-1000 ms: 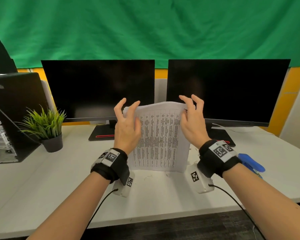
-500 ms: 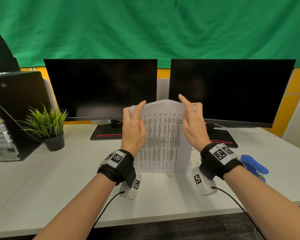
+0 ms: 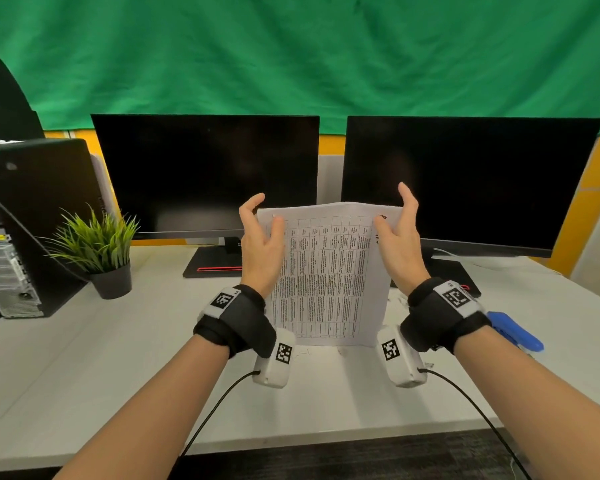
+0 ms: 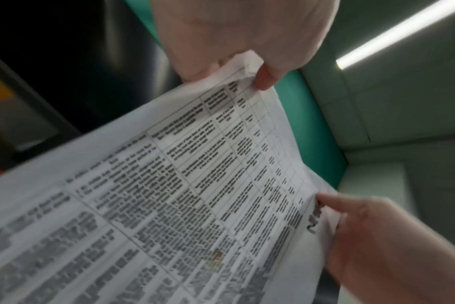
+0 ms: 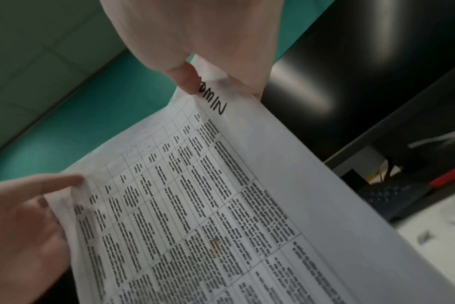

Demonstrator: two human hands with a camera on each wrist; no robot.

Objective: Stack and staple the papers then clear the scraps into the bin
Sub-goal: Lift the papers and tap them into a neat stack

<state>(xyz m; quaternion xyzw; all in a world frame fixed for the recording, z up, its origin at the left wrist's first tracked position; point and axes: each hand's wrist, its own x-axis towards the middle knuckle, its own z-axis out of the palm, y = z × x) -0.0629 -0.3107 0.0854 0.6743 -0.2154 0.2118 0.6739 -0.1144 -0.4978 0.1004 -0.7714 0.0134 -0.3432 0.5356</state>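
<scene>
A stack of printed papers [image 3: 326, 271] with a table of text stands upright in front of me, its lower edge down at the white desk [image 3: 118, 375]. My left hand [image 3: 265, 216] pinches its upper left corner, thumb on the front and fingers behind. At the upper right corner my right hand [image 3: 394, 216] pinches beside handwritten letters. The left wrist view shows the papers [image 4: 195, 185] between my left hand [image 4: 242, 51] and right hand [image 4: 364, 236]. A blue stapler [image 3: 513, 330] lies on the desk behind my right wrist. Small scraps [image 3: 342, 351] lie under the papers.
Two dark monitors [image 3: 205, 174] [image 3: 465, 181] stand close behind the papers on red-trimmed bases. A potted plant [image 3: 97, 251] and a black computer case [image 3: 32, 220] sit at the left. No bin shows in any view.
Both hands have slid outward from the front of the sheets to the upper corners, and the top of the stack now shows wider and flatter.
</scene>
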